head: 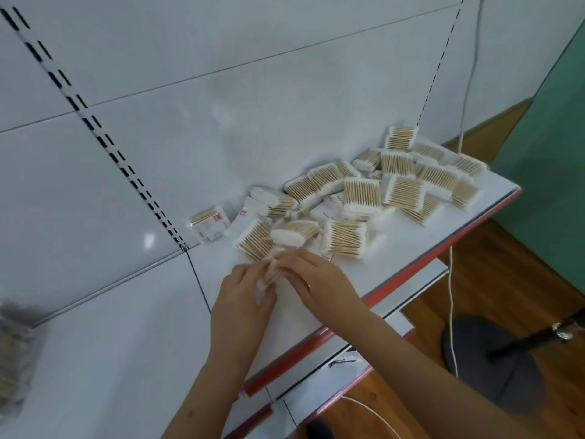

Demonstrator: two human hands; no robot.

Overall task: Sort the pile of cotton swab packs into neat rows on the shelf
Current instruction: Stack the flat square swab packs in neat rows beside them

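A loose pile of cotton swab packs (pixel 364 191), clear wrappers with wooden sticks and white tips, sprawls over the right half of the white shelf (pixel 411 248). One pack (pixel 210 224) stands apart at the left, against the back panel. My left hand (pixel 242 299) and my right hand (pixel 311 277) meet at the near edge of the pile. Together they hold one swab pack (pixel 267 278), mostly hidden between the fingers, just above the shelf surface.
The shelf has a red front edge (pixel 395 283); a lower shelf (pixel 332 375) shows beneath it. A blurred grey bundle (pixel 15 353) lies at the far left. A white cord (pixel 452 296) hangs at the right over a wooden floor with a black stand base (pixel 493 353).
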